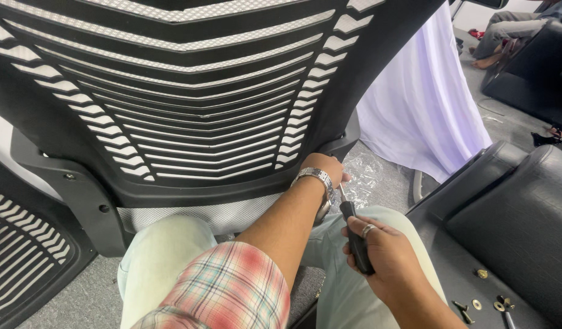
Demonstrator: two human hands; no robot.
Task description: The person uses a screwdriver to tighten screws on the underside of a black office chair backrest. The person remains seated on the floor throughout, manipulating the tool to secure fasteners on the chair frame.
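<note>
Right hand (378, 256) grips screwdriver (356, 237) beside chair back (189, 116).

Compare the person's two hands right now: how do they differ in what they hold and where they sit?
The right hand grips the black screwdriver by its handle, in front of the knees; the left hand holds no tool and reaches across to the lower right corner of the chair back. The left wrist wears a metal watch; the right hand wears a ring. Both work at that corner, where the screwdriver's shaft points.
</note>
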